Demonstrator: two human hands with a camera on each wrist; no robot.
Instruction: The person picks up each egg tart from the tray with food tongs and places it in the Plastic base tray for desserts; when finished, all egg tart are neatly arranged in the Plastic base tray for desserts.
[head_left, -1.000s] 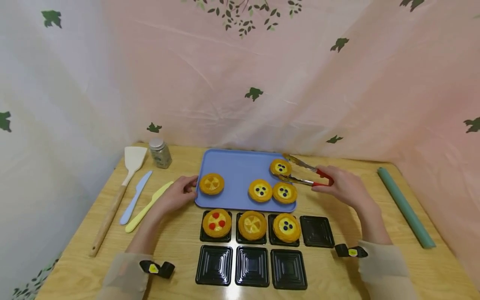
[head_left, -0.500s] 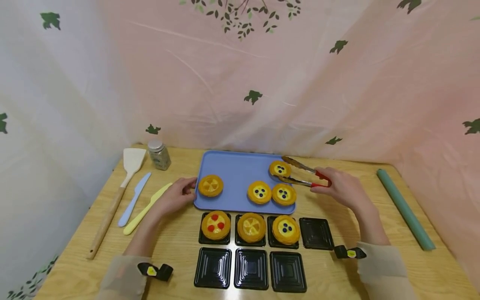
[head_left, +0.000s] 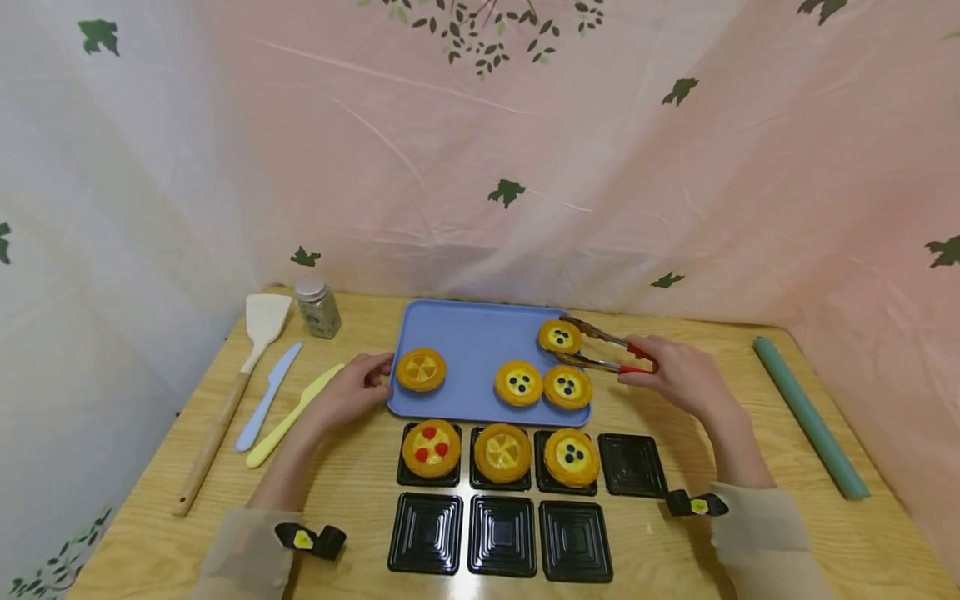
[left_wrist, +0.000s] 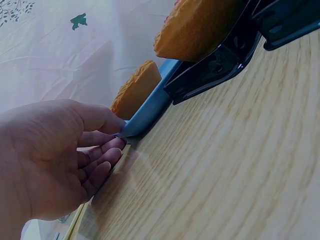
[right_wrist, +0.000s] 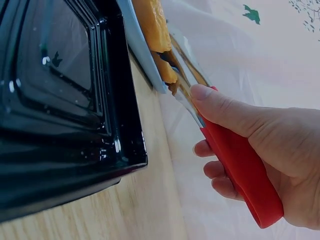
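The left hand [head_left: 348,393] pinches the left edge of the blue tray [head_left: 478,342], just beside a wedge-topped tart [head_left: 421,370]. The right hand [head_left: 686,377] grips the red-handled tongs [head_left: 597,363], their arms parted; beyond it, the tips lie either side of a blue-dotted tart [head_left: 560,336] at the tray's far right corner.

A bare stretch of the blue rectangular tray [head_left: 472,329] lies free between the round golden tart with orange wedges [head_left: 421,370] and three tarts with dark-blue berries [head_left: 519,383]. Red-handled metal tongs [head_left: 597,363] cross its right edge, the left hand [head_left: 351,389] bars its left; black square plastic trays [head_left: 632,464] crowd its front (scarcely a gap). Bare light-wood tabletop [head_left: 750,367] flanks the green cylindrical roll [head_left: 810,418].
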